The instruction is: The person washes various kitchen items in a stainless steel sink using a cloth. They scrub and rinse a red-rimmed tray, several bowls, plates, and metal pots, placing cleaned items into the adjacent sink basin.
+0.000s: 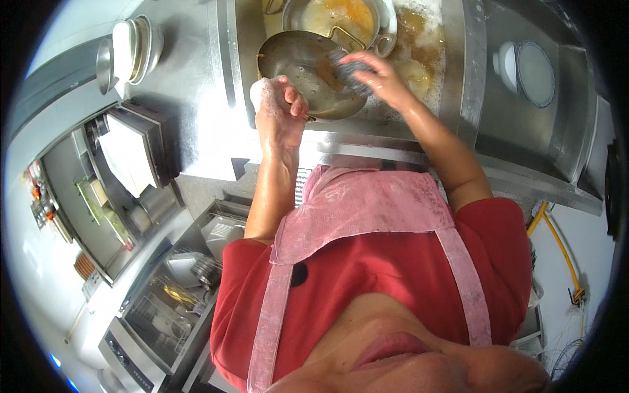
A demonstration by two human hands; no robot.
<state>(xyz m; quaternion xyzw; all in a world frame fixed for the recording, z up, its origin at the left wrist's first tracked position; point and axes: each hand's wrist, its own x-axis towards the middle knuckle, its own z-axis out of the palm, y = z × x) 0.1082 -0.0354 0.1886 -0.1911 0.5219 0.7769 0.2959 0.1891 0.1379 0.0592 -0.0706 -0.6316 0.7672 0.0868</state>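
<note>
A shallow round metal pan [300,59] with brass-coloured loop handles is tilted over a sink of brownish, foamy water [417,29]. My left hand [284,100], wet with suds, is closed around the pan's near left edge, and the grip hides most of the handle there. In my right hand [378,78] is a dark steel wool scrubber [356,76], pressed to the pan's inner right side. Brown residue and cloudy liquid show inside the pan. Just behind it, another metal pan [295,19] holds yellow-orange liquid.
Steel walls edge the sink [454,73]. At right, a white bowl [535,73] of cloudy liquid rests in a neighbouring steel basin [506,127]. Stacked bowls [135,49] and a pile of trays [140,147] occupy the left counter. Racks of dishes [182,290] stand at lower left.
</note>
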